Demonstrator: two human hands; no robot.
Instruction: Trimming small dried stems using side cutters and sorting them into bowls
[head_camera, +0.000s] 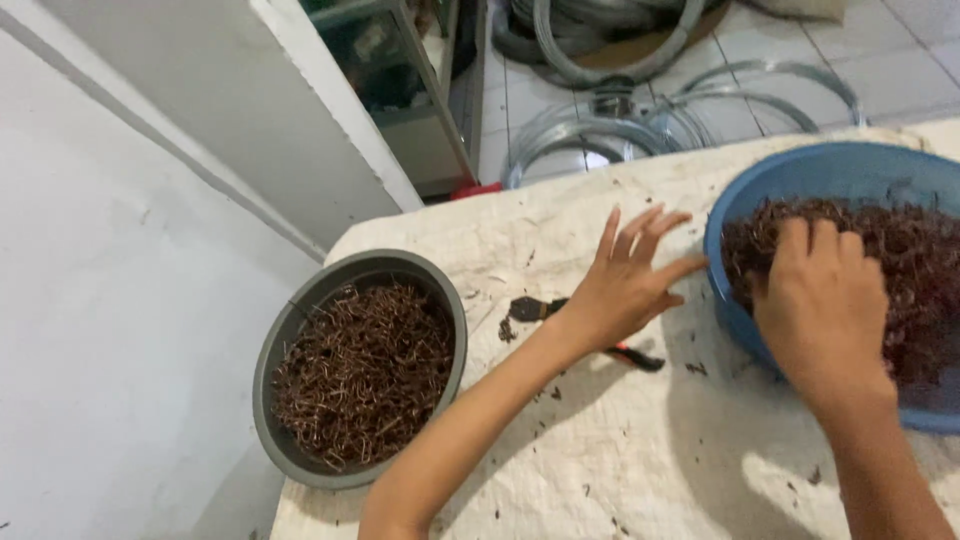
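right hand (825, 300) buried in blue basin (800, 170), white cloth (600, 440), tiled floor (900, 70)

Wire coils (640, 110); grey bowl (300, 320); pliers (527, 308)

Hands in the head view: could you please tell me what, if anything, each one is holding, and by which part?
The left hand holds nothing. The right hand digs into brown bits; any grip is hidden.

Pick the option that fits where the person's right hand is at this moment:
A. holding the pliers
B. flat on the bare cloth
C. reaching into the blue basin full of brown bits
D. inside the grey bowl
C: the right hand is over the rim and down among the brown bits in the blue basin, while the left hand hovers spread over the cloth.
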